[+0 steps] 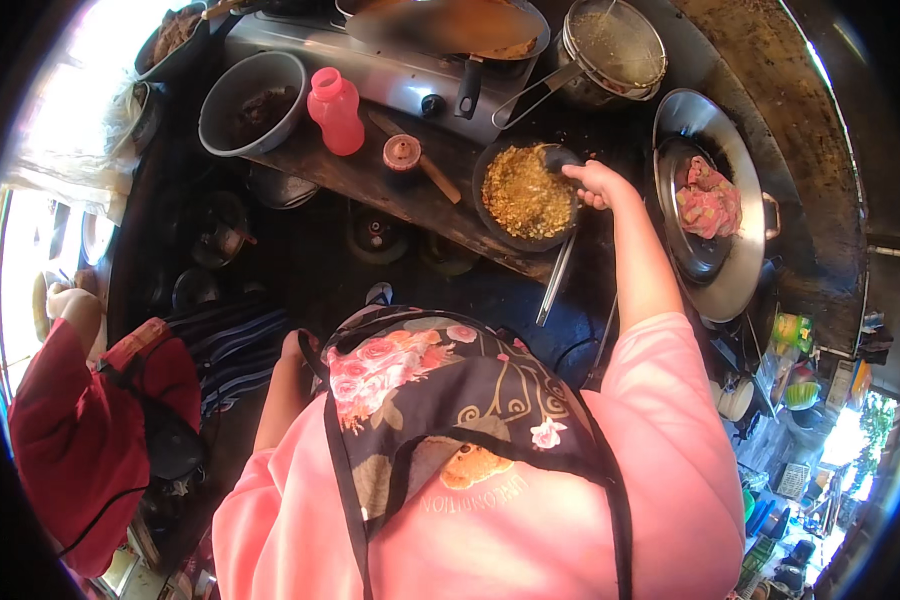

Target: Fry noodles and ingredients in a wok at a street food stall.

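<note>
A dark, shallow mortar [487, 217] at the upper middle right holds a coarse yellow-brown ground mixture [529, 195]. My right hand [598, 184] reaches over the mortar's right rim and grips a short dark tool, which looks like a pestle [559, 157], with its end at the mixture. Low on the left side of my body, beside the black edge of my flowered apron [525, 375], is my left hand [298, 346]; its fingers are partly hidden, so its hold is unclear. Left of the mortar, a wooden-handled knife [441, 178] lies by a small round lid [402, 152] and a pink plastic bottle [337, 112].
A gas stove [390, 82] with a pan [536, 45] stands at the back. A sieve [616, 45] rests on a pot. A wide metal wok [746, 262] with a pink cloth [709, 199] is at right. Far left are a grey basin [217, 131] and another person in red [82, 427].
</note>
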`<state>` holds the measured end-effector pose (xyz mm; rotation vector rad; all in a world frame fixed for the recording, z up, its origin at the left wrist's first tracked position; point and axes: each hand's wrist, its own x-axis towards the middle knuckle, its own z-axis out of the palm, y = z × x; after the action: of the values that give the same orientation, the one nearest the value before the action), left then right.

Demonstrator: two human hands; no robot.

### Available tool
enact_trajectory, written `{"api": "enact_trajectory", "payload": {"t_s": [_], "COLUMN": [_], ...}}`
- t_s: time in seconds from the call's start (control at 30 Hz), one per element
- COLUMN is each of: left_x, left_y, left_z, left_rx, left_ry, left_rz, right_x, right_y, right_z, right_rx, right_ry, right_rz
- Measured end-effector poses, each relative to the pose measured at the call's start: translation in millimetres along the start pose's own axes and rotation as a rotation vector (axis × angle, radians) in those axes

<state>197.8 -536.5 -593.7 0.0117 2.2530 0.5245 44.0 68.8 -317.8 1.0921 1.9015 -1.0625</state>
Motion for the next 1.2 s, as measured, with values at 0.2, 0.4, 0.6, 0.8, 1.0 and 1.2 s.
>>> {"api": "enact_trajectory", "payload": {"t_s": [0.2, 0.4, 0.6, 0.8, 1.0, 1.2], "left_x": [7.8, 32.1, 22.5, -0.4, -16.2, -12.1], "left_y": [-12.1, -7.0, 54.0, 74.7, 78.0, 46.9], "left_z": [13.7, 31.3, -28.1, -33.7, -38.4, -23.5], "left_rx": [-0.485, -0.208, -0.336, 0.113, -0.189, -0.006], "left_ry": [-0.125, -0.175, -0.083, -0.083, -0.015, -0.065], "left_rz": [-0.079, -0.028, -0.059, 0.106, 0.018, 0.092], "right_x": [10.4, 18.2, -36.1, 4.4, 27.4, -7.0], "right_y": [45.9, 35.9, 58.8, 25.2, 44.4, 53.1], "right_z": [84.5, 59.5, 98.1, 11.4, 22.8, 84.2], "right_rx": [-0.501, -0.382, -0.470, 0.078, -0.299, -0.283], "right_ry": [0.606, 0.519, 0.536, -0.089, 0.366, 0.672], "right_rz": [-0.330, -0.317, -0.270, -0.044, -0.308, -0.234]}}
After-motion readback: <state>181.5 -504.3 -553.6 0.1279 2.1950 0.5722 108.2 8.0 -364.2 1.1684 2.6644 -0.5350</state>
